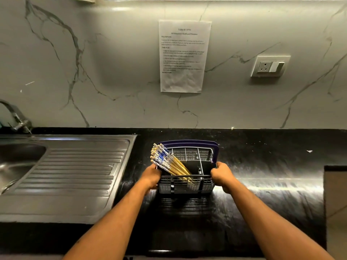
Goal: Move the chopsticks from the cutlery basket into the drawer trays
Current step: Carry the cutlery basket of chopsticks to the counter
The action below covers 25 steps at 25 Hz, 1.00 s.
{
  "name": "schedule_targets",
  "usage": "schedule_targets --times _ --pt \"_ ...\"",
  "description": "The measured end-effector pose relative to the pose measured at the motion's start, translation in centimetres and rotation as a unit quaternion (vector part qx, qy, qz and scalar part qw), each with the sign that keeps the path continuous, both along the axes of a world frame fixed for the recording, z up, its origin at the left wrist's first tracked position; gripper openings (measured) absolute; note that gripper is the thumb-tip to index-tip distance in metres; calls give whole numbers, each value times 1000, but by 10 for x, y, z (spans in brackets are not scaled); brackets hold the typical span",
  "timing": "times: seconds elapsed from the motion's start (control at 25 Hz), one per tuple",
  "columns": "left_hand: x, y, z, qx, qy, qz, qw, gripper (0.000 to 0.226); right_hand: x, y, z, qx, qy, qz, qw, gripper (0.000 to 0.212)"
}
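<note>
A grey plastic cutlery basket (185,185) with a dark blue handle folded back stands on the black countertop (253,162). Several yellow chopsticks (169,162) with blue-and-white patterned tops lean to the left in its left compartment, tips down. My left hand (151,178) grips the basket's left side, just below the chopstick tops. My right hand (222,176) grips its right side. No drawer or tray is in view.
A steel sink (20,156) with a ribbed drainboard (75,169) lies to the left, with a tap (16,119) behind it. On the marble wall hang a printed sheet (183,57) and a socket plate (270,66). A pale surface (336,203) borders the counter at right.
</note>
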State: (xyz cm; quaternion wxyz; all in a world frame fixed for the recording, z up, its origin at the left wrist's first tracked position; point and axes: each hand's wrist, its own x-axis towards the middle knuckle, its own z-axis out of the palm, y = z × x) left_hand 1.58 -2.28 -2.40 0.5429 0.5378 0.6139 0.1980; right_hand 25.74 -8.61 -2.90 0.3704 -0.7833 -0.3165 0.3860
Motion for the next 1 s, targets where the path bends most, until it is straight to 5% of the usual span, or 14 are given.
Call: schedule_targets --times 0.52,1.0 --pt "-61 -139 11 -17 -3 28 999 30 -32 -89 -7 -1 20 144 989 43" --pt "-215 -471 -31 15 -70 211 975 21 -182 -327 -21 3 53 387 920 47"
